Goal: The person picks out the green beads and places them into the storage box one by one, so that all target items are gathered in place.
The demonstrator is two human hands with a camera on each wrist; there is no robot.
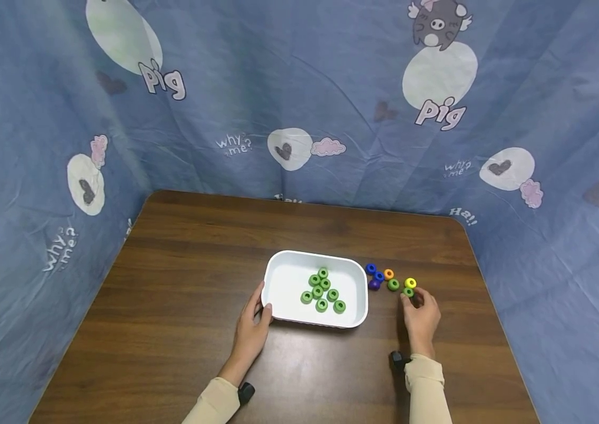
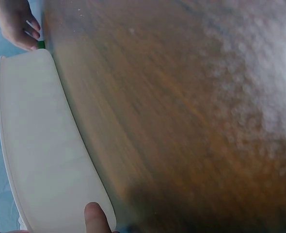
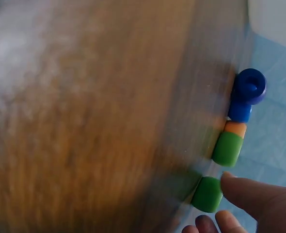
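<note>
1. The left hand (image 1: 253, 327) gripped the near-left rim of the white tray (image 1: 284, 277), which held green beads (image 1: 323, 292).
2. The right hand (image 1: 420, 315) pinched a green bead (image 1: 408, 292) on the desk (image 1: 182, 282), just right of the tray beside other coloured beads (image 1: 381, 277).

A dark brown wooden tabletop (image 1: 182, 277) with round corners. A blue cloth (image 1: 288, 88) with cartoon pigs, hearts and clouds hangs around it.

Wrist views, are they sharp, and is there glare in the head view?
Left wrist: the table is smeared, the white tray clearer. Right wrist: the wood is blurred, the green bead soft. Head: sharp, with pale sheen on the tabletop between the arms.
</note>
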